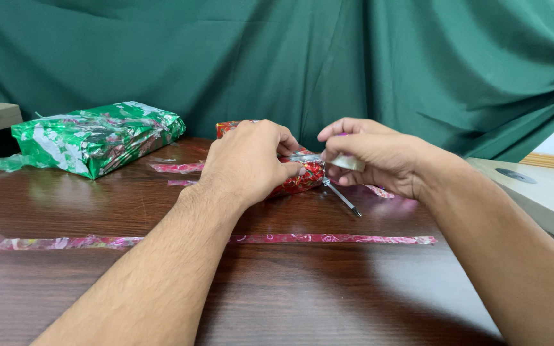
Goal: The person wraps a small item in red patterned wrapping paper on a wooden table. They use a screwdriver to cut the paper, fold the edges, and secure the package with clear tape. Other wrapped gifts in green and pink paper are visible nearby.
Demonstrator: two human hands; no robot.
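Observation:
My left hand rests on top of a small box wrapped in shiny red foil paper on the dark wooden table, pressing it down with its fingers curled over the far side. My right hand is at the box's right end and pinches a pale roll of clear tape, with a strip of tape stretched onto the wrapping. A thin pen-like tool lies on the table just under my right hand.
A larger box in green foil paper lies at the back left. A long pink paper strip runs across the table in front, with smaller pink scraps behind. Green cloth hangs at the back; a pale board at right.

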